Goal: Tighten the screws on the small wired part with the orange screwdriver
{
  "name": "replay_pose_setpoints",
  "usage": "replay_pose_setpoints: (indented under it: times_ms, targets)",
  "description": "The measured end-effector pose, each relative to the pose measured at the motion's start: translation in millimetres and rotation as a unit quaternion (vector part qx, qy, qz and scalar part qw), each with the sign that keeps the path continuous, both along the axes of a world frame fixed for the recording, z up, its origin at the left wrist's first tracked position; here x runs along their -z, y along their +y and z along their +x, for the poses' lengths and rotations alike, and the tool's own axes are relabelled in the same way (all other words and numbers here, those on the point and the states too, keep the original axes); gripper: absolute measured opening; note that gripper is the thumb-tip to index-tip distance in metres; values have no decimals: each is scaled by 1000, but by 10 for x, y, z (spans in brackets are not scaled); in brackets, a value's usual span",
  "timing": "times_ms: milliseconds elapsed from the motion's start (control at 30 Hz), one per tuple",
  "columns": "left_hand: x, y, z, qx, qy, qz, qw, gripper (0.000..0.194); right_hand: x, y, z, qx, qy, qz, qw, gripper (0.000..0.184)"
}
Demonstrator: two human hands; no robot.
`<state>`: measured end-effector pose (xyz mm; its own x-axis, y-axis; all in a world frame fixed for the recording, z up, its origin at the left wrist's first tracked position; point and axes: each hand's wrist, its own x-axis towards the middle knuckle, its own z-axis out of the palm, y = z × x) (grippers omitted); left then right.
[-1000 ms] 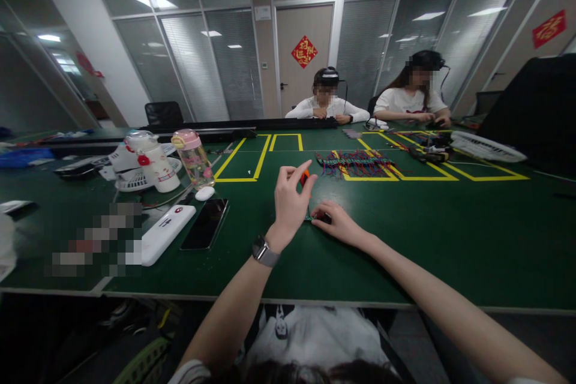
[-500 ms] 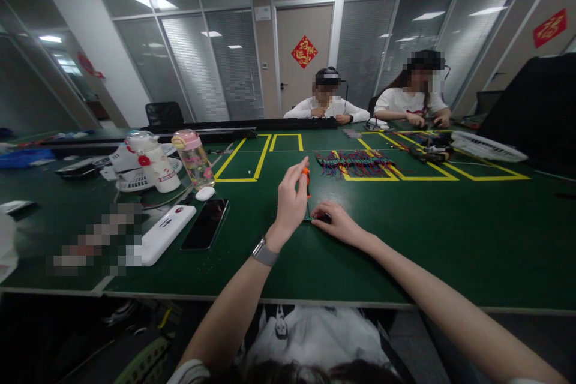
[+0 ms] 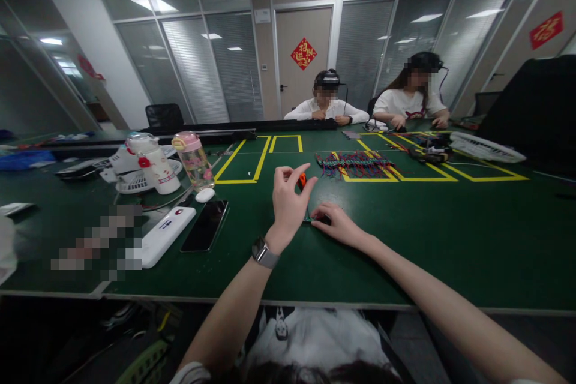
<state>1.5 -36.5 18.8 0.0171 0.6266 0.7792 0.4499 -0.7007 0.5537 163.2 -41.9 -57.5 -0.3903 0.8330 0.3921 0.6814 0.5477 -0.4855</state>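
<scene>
My left hand [image 3: 288, 199] is closed around the handle of an upright screwdriver [image 3: 303, 179], orange and black, with the thumb and index fingertips curved about it. The shaft runs down to a small green circuit board [image 3: 308, 220] on the table; whether the tip sits in a screw is too small to tell. My right hand [image 3: 335, 222] rests on the table with its fingers pinched on the board's right side, covering part of it. Beyond both hands lies a row of small boards with red and blue wires [image 3: 357, 163].
Left of my hands lie a black phone [image 3: 204, 226], a white power bank [image 3: 168, 235] and a white oval case [image 3: 205, 195]. Two bottles, one with a pink lid [image 3: 191, 153], stand behind them. Yellow tape [image 3: 236, 181] marks the green table [image 3: 427, 240]. Two people sit opposite.
My left fingers closed in along the screwdriver handle, then came back to a curved, spread grasp. My right hand and the board stayed in place.
</scene>
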Motion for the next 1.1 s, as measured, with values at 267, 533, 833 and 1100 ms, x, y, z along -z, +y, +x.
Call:
replay_pose_setpoints:
  times_ms: [267,533,833,1100]
  targets:
    - [25,1,17,74,-16,-14,997,33,-5,-5,-3,0,-1,2,1000,5]
    - [-15,26,32,236,-117,-128,956,36,4,9,0,-2,2,1,1000,5]
    - [0,77,-30,88,-103,-77,988,26,6,9,3,-2,-6,-1,1000,6]
    - [-53,73,-7,222,-190,-166,942,26,6,3,5,-2,0,3,1000,5]
